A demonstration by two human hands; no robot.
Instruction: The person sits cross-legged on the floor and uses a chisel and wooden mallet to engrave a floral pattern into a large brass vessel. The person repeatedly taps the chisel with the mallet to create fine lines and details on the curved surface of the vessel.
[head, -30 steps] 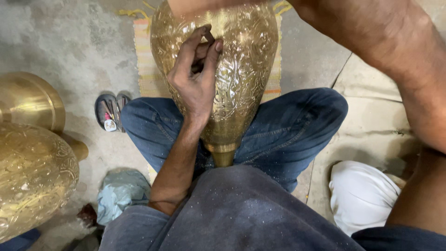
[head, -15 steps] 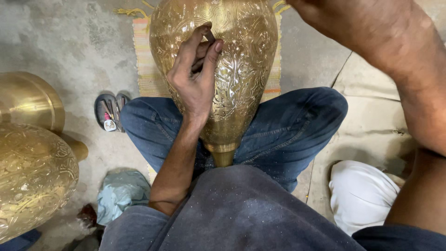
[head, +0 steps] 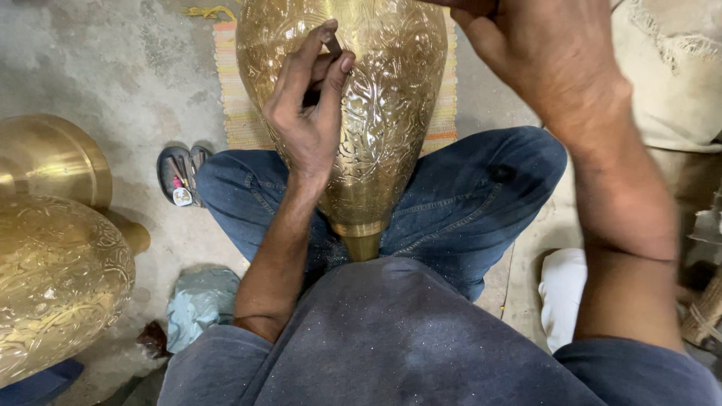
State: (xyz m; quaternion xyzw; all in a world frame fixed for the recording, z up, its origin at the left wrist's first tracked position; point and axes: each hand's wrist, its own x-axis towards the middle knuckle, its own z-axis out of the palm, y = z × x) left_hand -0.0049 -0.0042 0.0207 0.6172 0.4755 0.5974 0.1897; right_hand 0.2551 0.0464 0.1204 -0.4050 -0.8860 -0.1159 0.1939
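Observation:
A large brass vase with engraved floral patterns lies between my crossed legs in blue jeans, its narrow end pointing at my body. My left hand rests against the vase's left side. Its fingers pinch a small metal chisel, with the tip set on the engraved surface. My right hand hangs above the vase's upper right, blurred by motion. Its fingers curl at the top edge of the frame, and anything in them is cut off.
A second engraved brass vase and a smooth brass vessel stand at the left. A sandal and a crumpled grey-green cloth lie on the concrete floor. A striped mat is under the vase, and a white cloth lies at the right.
My right forearm has swung from a slant across the upper right to nearly upright, with the hand lower in view. My left hand still holds the chisel on the same spot.

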